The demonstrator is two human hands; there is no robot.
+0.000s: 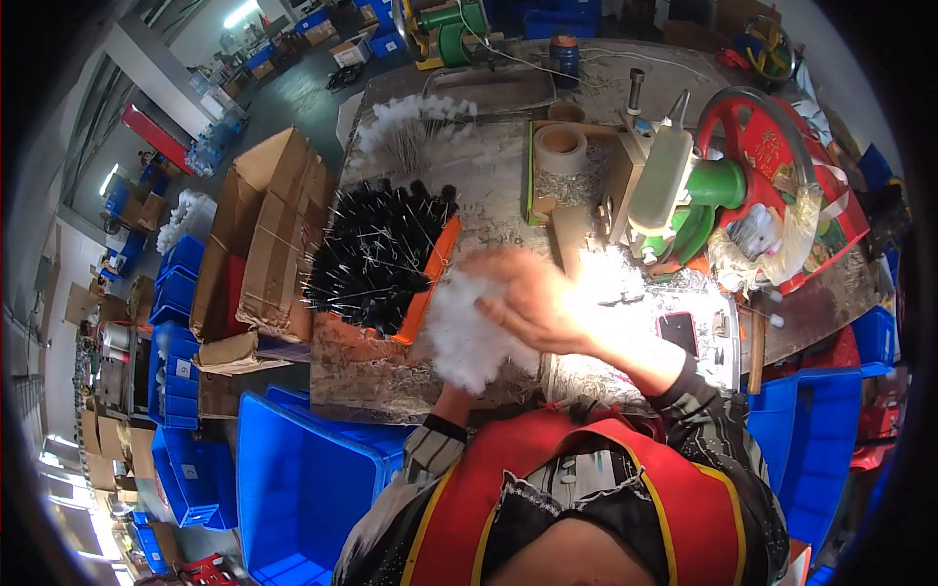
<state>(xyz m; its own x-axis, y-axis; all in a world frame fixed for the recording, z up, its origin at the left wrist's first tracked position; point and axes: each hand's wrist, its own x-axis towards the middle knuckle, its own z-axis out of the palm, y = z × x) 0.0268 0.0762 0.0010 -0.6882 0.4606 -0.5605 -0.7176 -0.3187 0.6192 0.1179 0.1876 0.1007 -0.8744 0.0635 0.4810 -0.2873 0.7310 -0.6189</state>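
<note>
A bundle of white fluffy tufts (467, 332), like the heads of white brushes, is above the near edge of the workbench. My right hand (528, 298) reaches over from the right, with its thumb and fingers closed about the upper part of the bundle. From below, my left hand (453, 401) goes in under the white tufts, which cover its fingers. Just left of the bundle, black twisted-wire brushes (376, 256) are heaped in an orange tray (430, 283). Farther back lie white-tipped wire brushes (415, 122) with thin stems.
A hand-wheel machine with a red wheel (728, 127) and green parts (718, 183) stands at the right, near a brightly lit patch. A phone (676, 333) lies on the bench. Tape roll (560, 151) behind; cardboard box (283, 234) and blue bin (313, 488) at left.
</note>
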